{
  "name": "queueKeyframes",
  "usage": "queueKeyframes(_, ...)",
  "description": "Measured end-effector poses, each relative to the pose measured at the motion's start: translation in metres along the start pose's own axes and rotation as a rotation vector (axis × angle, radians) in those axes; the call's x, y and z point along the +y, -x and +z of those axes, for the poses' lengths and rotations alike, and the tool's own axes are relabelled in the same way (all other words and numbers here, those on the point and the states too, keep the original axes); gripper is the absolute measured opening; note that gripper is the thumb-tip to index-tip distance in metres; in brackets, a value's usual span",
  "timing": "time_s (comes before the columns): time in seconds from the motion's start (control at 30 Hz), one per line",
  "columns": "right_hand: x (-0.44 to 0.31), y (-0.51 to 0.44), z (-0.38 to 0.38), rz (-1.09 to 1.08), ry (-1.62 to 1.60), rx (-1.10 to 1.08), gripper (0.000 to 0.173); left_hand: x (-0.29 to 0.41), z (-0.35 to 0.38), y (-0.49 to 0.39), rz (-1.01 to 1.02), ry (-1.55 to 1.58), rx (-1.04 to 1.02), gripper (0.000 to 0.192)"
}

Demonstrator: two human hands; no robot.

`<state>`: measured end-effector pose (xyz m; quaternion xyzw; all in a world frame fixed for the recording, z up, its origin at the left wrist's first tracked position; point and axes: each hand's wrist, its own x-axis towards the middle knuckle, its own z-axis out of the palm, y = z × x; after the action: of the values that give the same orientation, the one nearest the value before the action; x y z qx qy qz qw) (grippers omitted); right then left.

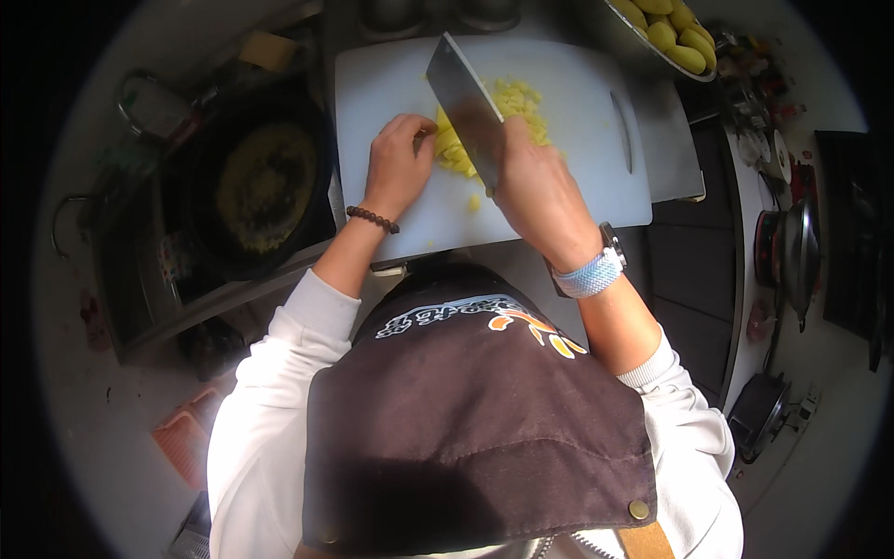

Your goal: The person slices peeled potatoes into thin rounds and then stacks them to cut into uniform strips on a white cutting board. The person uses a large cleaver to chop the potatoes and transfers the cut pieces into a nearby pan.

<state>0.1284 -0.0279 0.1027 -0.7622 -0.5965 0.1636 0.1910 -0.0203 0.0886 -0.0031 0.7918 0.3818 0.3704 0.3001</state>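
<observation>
A white plastic cutting board [587,189] lies before me with chopped yellow pieces, apparently potato [520,101], heaped at its middle. My right hand [534,185] grips a broad-bladed cleaver [464,105], its blade over the heap and hiding part of it. At the heap's left side, my left hand [401,161] rests with curled fingers touching or very near the cut pieces; whether it pinches any is hidden. One small piece [474,202] lies apart, nearer to me.
A metal bowl [646,52] of peeled whole potatoes [688,52] stands at the back right. Left of the board is a dark round pan [318,182] with yellowish contents. A yellowish block [268,51] lies beyond the pan. Farther right, a lidded pot [800,258] stands on a counter.
</observation>
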Motion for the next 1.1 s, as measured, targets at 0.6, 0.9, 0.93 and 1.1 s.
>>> queueKeyframes(0.6, -0.013, -0.004, 0.028, -0.043, 0.050, -0.010, 0.016, -0.001, -0.016, 0.014, -0.010, -0.118, 0.035, 0.020)
queueKeyframes(0.9, -0.009, -0.008, 0.017, -0.090, -0.017, -0.004, 0.015, 0.002, -0.029, 0.022, -0.149, -0.034, 0.142, 0.017)
queueKeyframes(0.93, -0.011, -0.005, 0.017, -0.165, 0.004, 0.037, 0.014, 0.002, -0.028, 0.023, -0.163, -0.040, 0.139, 0.017)
queueKeyframes(1.1, -0.016, -0.007, 0.041, -0.055, -0.019, -0.019, 0.015, 0.011, -0.006, 0.031, -0.086, -0.005, 0.167, 0.037)
